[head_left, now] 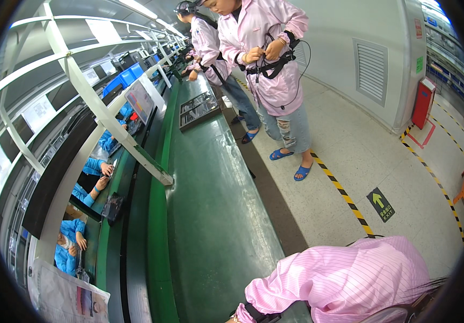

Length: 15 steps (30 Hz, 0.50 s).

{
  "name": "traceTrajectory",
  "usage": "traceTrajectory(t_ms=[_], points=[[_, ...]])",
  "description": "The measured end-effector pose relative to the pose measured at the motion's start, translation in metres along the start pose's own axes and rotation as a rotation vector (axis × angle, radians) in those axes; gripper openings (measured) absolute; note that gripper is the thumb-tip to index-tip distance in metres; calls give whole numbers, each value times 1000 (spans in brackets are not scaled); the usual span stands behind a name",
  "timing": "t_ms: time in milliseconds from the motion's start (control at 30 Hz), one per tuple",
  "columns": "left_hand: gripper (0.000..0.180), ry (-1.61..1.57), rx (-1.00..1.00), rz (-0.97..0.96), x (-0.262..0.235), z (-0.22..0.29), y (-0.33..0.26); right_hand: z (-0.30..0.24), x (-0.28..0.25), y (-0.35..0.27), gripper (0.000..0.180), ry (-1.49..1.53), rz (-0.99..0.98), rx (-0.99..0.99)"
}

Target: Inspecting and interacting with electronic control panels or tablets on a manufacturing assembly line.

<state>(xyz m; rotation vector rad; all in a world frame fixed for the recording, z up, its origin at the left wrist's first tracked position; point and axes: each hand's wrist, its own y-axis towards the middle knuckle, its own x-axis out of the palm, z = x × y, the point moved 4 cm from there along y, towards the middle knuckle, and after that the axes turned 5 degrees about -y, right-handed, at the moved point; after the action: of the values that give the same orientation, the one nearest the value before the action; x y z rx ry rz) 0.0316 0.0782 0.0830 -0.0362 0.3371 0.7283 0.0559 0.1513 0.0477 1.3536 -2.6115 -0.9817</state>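
Currently, neither of your hands clearly shows, so I cannot tell how your grip stands or which hand is nearer the dark, rectangular, divided tray (199, 121), lying well ahead on the long green worktop (210, 210).

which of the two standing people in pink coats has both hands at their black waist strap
The nearer person, in ripped jeans: both hands are up at the strap. The farther person instead reaches over the green bench.
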Motion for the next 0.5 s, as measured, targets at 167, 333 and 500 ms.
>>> traceTrajectory(t_ms=[167,333,500], points=[[38,8,0,-2,2,0,-4,-3,0,-1,32,-27,-6,0],[38,7,0,-5,4,1,-5,-6,-1,-1,33,-63,2,-12],[39,6,-2,-9,4,1,-5,-5,0,-1,33,-35,1,1]])
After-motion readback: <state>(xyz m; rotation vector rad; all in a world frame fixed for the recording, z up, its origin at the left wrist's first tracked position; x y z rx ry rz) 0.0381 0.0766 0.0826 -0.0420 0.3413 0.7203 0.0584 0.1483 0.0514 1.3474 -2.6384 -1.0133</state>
